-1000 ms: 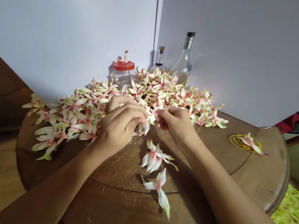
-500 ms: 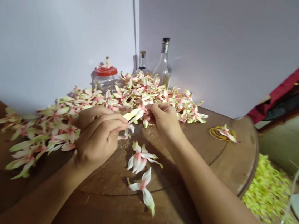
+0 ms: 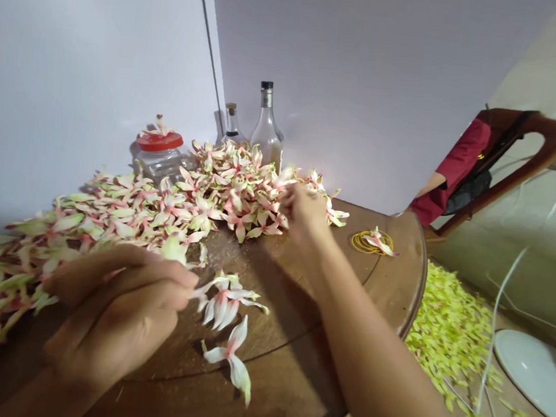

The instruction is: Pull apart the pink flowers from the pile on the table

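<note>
My left hand [image 3: 119, 318] is closed, pinching a white and pale green flower [image 3: 173, 250] whose petals stick out past the fingertips. It hovers over the near left of the wooden table. At the right end of a big pile of pink-and-white flowers [image 3: 230, 186], my right hand [image 3: 306, 213] has its fingers curled together among the petals. What they grip is hidden. Between the hands a small bunch of flowers [image 3: 224, 303] lies on the table. A single three-petalled flower [image 3: 234, 354] rests just in front of it.
Behind the pile stand a red-lidded jar [image 3: 160, 151], a corked bottle [image 3: 232, 123] and a taller clear bottle [image 3: 268, 127]. Yellow rubber bands [image 3: 362, 243] with a flower on top lie at right. Yellow-green petals [image 3: 450, 328] cover the floor beside a chair [image 3: 550, 136].
My left hand has drawn back toward me with the flower, away from my right hand. My right hand has gone to the pile's right end. The view has turned right.
</note>
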Motion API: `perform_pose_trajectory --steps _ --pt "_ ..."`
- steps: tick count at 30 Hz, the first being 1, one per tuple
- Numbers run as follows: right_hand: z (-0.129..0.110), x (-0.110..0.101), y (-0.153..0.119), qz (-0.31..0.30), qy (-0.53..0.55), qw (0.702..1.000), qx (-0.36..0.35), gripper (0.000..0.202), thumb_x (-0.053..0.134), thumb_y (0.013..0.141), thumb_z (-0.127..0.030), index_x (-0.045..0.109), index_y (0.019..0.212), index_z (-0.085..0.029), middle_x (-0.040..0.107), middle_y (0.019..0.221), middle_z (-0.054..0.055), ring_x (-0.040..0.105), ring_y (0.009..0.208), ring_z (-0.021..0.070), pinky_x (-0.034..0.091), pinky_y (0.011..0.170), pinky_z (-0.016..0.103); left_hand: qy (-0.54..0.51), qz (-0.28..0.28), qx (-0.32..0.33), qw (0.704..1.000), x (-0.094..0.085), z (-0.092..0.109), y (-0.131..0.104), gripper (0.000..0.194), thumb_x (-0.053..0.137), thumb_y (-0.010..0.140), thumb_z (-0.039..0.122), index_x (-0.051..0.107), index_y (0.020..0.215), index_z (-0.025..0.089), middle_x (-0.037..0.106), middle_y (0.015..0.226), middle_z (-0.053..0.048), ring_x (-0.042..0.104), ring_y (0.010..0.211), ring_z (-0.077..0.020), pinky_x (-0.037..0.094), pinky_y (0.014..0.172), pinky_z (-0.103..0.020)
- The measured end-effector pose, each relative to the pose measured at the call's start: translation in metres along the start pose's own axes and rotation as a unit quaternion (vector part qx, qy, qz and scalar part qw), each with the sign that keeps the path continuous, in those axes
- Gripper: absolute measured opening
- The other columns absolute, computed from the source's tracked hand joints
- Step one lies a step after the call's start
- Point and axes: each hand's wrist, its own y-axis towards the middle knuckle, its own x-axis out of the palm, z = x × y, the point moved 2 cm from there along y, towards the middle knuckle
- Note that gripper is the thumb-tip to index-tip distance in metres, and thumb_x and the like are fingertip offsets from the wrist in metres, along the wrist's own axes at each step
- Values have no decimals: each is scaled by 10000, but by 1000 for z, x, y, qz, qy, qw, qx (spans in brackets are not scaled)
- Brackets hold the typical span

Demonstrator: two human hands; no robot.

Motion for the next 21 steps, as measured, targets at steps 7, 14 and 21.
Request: perform_pose_trajectory --steps 7,14,21 --pt "-19 -11 1 -50 -168 967 -187 203 550 829 -223 584 633 -186 474 564 -35 405 505 82 305 498 247 -153 -223 -16 963 25 -4 0 181 655 884 57 683 881 236 760 1040 -12 618 1024 -206 515 879 -370" --pt "-6 24 -35 -181 -302 912 -212 245 568 915 -305 591 704 -183 525 589 -20 438 560 100 307 544 258 -46 -144 -32 988 23 -26 -2 156 709 859 110 717 964 225 763 1039 -29 628 1013 -217 513 918 -387" --pt "9 50 -77 -357 -250 890 -133 261 586 960 -392 626 806 -185 603 638 -24 518 577 92 382 577 235 93 -89 -66 989 18 -54 -5 63 711 869 170 708 922 204 771 963 -38 702 927 -222 533 829 -365"
